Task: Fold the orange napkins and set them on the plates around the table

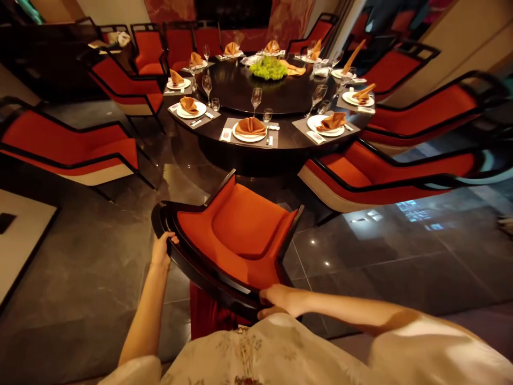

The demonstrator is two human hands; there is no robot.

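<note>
Orange-red upholstery on a black-lacquered dining armchair (240, 224) fills the lower centre of my head feed. Status of both hands: closed narrow on the chair. The left hand (162, 251) wraps the curved back rail (180, 256) toward the left of the view; the right hand (276, 299) grips the same rail further along, toward the lower centre. The rail's long axis runs diagonally, upper left to lower right, and the seat front points up the view toward a round dark dining table (234, 91). The chair stands between me and the table, near neither neighbouring chair; I cannot tell whether its legs touch the dark stone floor (340, 267).

Table containers, nearest setting first: a white plate (249, 139) holds a folded orange napkin (250, 126), and other plates around the table hold the same. A stemmed wine glass (256, 99) and a tumbler (267, 115) stand just behind it — contents too small to read. Green grapes (268, 68) are mounded at the table's centre. A matching armchair (385, 171) stands at the table's right.
</note>
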